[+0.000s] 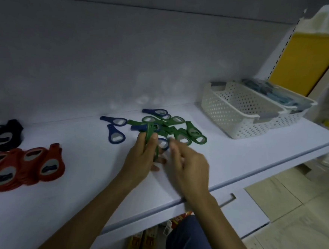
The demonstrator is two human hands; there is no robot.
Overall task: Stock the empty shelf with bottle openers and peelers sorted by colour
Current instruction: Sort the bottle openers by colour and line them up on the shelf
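Note:
A mixed heap of green bottle openers [190, 133] and blue bottle openers [115, 135] lies on the white shelf [78, 176]. My left hand [142, 157] grips a green bottle opener [150, 133] upright on its edge, at the near side of the heap. My right hand [186, 164] hovers just right of it, blurred, fingers loosely bent over a blue opener [163, 143], holding nothing that I can see. Red bottle openers [26, 165] stand grouped at the left, with black bottle openers [1, 136] behind them.
A white perforated basket [238, 114] stands at the shelf's right end, with a second basket holding blue-grey peelers [276, 93] behind it. A yellow panel [304, 62] rises at the far right. Packaged goods show on the lower shelf under my arms.

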